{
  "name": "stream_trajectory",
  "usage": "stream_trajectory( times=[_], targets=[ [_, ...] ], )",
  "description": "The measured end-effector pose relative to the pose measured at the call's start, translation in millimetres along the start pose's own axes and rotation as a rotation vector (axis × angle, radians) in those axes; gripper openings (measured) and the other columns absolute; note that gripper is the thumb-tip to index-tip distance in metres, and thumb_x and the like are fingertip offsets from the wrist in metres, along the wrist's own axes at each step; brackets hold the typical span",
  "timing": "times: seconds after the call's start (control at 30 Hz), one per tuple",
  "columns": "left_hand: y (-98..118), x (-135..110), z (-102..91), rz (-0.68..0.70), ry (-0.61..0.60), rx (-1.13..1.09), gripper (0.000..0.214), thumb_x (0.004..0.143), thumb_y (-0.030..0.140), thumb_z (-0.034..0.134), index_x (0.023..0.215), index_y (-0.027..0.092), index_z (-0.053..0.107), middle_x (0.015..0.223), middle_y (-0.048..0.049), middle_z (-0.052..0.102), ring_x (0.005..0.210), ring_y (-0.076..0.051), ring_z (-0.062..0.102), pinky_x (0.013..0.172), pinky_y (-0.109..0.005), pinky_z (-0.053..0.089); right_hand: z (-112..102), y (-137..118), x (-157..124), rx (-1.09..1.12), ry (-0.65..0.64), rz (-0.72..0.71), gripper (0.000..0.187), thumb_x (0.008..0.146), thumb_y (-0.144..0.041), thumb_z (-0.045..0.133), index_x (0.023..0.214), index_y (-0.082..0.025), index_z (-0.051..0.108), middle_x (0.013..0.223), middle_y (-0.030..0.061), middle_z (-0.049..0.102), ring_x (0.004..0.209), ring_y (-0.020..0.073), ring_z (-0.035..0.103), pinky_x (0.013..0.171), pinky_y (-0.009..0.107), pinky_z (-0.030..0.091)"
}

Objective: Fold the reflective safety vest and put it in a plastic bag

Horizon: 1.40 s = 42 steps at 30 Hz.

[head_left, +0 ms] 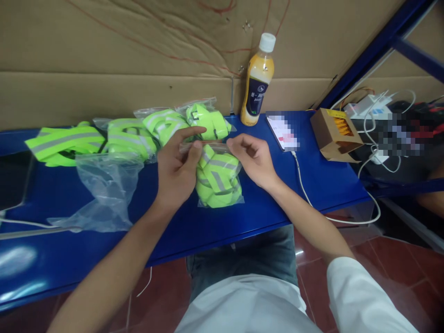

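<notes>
A clear zip bag [219, 178] packed with a neon-yellow strap with grey reflective stripes stands in front of me on the blue table. My left hand [178, 162] pinches the left end of its top edge between thumb and fingers. At the opposite end of that edge, my right hand [255, 157] is closed, thumb and index finger on the bag's upper corner. Behind the hands lie more bagged neon straps [166, 125] in a row. Farther left is a loose neon strap [65, 143], and crumpled clear bags [107, 189] lie below it.
An upright drink bottle [257, 85] stands against the cardboard wall. Right of it lies a phone [280, 132] with a white charging cable [301, 180]. An open cardboard box [333, 136] holds yellow items. Beyond are a power strip and tangled cables. The blue table's [215, 231] front edge is near my lap.
</notes>
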<state>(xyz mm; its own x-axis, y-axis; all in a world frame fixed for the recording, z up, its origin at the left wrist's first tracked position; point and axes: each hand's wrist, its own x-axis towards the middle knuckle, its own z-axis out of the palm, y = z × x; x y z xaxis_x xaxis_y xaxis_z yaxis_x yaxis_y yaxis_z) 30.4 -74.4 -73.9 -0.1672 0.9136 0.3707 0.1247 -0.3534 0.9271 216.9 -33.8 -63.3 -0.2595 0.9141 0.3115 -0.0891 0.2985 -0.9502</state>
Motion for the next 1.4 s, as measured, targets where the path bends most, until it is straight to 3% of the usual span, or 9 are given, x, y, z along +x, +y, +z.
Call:
stream_trajectory(
  times=[0.17, 0.33, 0.47, 0.67, 0.8, 0.97, 1.17, 1.3, 1.4],
  targets=[
    [4.4, -1.8, 2.1, 0.009, 0.003, -0.027, 0.047, 0.101, 0.058, 0.075, 0.136, 0.027, 0.069, 0.106, -0.0074, 0.082, 0.096, -0.025, 0.079, 0.083, -0.037, 0.064, -5.8, 5.6, -0.5, -0.133, 0.013, -0.042, 0.056, 0.088, -0.074, 0.078, 0.077, -0.02, 0.064, 0.07, -0.0026, 0.056, 0.066, 0.0117, 0.045, 0.061, 0.03, 0.034],
    [-11.7, 2.8, 0.5, -0.091, -0.022, -0.111, 0.031, 0.093, 0.054, 0.084, 0.098, 0.023, 0.081, 0.096, -0.0045, 0.079, 0.091, -0.023, 0.076, 0.082, -0.035, 0.063, -14.3, 4.9, -1.6, -0.279, 0.034, -0.171, 0.039, 0.102, -0.058, 0.069, 0.09, -0.021, 0.064, 0.083, 0.0002, 0.063, 0.076, 0.0145, 0.055, 0.072, 0.033, 0.043],
    [-11.4, 4.6, -1.2, -0.002, 0.013, -0.027, 0.031, 0.099, 0.053, 0.077, 0.092, 0.024, 0.082, 0.087, -0.0023, 0.074, 0.082, -0.019, 0.07, 0.077, -0.032, 0.057, -16.1, 2.6, -1.4, -0.368, 0.037, -0.249, 0.035, 0.107, -0.052, 0.063, 0.09, -0.022, 0.061, 0.087, 0.0018, 0.063, 0.081, 0.016, 0.057, 0.078, 0.034, 0.045],
    [-6.1, 7.2, -4.6, 0.094, 0.033, 0.152, 0.034, 0.101, 0.055, 0.073, 0.091, 0.024, 0.082, 0.084, -0.0019, 0.074, 0.078, -0.019, 0.066, 0.07, -0.031, 0.053, -14.3, 7.0, 3.5, -0.164, -0.143, -0.039, 0.056, 0.092, -0.074, 0.074, 0.08, -0.021, 0.061, 0.073, -0.0021, 0.054, 0.068, 0.0127, 0.046, 0.063, 0.03, 0.035],
    [-9.9, 7.7, -4.7, 0.086, 0.056, 0.139, 0.029, 0.098, 0.051, 0.078, 0.089, 0.024, 0.082, 0.081, -0.001, 0.072, 0.071, -0.017, 0.061, 0.062, -0.03, 0.047, -10.8, 12.7, 6.6, -0.106, -0.06, -0.003, 0.061, 0.08, -0.078, 0.082, 0.075, -0.021, 0.06, 0.068, -0.0039, 0.052, 0.064, 0.0113, 0.042, 0.06, 0.029, 0.033],
    [-24.3, 8.0, -1.8, 0.065, 0.119, 0.038, 0.023, 0.097, 0.046, 0.08, 0.09, 0.024, 0.083, 0.083, 0.0, 0.073, 0.075, -0.017, 0.064, 0.067, -0.03, 0.05, -5.8, 17.9, 5.0, 0.013, -0.002, 0.109, 0.057, 0.073, -0.071, 0.091, 0.083, -0.021, 0.067, 0.078, -0.0018, 0.063, 0.074, 0.0131, 0.054, 0.066, 0.028, 0.044],
    [-37.1, 8.7, 5.7, 0.05, 0.222, -0.08, 0.027, 0.102, 0.05, 0.075, 0.094, 0.025, 0.083, 0.094, -0.0016, 0.078, 0.09, -0.019, 0.071, 0.082, -0.029, 0.057, -2.5, 21.8, -3.6, 0.182, -0.271, 0.291, 0.059, 0.072, -0.056, 0.098, 0.114, -0.022, 0.075, 0.107, 0.0038, 0.081, 0.1, 0.018, 0.075, 0.091, 0.032, 0.065],
    [-38.2, 8.6, 5.6, -0.096, 0.064, -0.141, 0.046, 0.102, 0.066, 0.068, 0.119, 0.024, 0.076, 0.109, -0.0067, 0.079, 0.093, -0.021, 0.077, 0.083, -0.034, 0.063, -29.7, 22.4, 4.1, 0.059, -0.197, 0.204, 0.051, 0.079, -0.058, 0.09, 0.109, -0.018, 0.08, 0.093, -0.0008, 0.081, 0.098, 0.0161, 0.079, 0.086, 0.025, 0.064],
    [-40.5, 10.4, 0.4, -0.1, -0.028, 0.041, 0.052, 0.1, 0.067, 0.068, 0.125, 0.022, 0.072, 0.115, -0.0114, 0.078, 0.1, -0.026, 0.078, 0.087, -0.039, 0.065, -71.2, 16.8, 15.8, -0.162, -0.126, 0.146, 0.049, 0.086, -0.058, 0.086, 0.114, -0.018, 0.078, 0.095, 0.0052, 0.083, 0.083, 0.0196, 0.078, 0.075, 0.035, 0.068]
  ],
)
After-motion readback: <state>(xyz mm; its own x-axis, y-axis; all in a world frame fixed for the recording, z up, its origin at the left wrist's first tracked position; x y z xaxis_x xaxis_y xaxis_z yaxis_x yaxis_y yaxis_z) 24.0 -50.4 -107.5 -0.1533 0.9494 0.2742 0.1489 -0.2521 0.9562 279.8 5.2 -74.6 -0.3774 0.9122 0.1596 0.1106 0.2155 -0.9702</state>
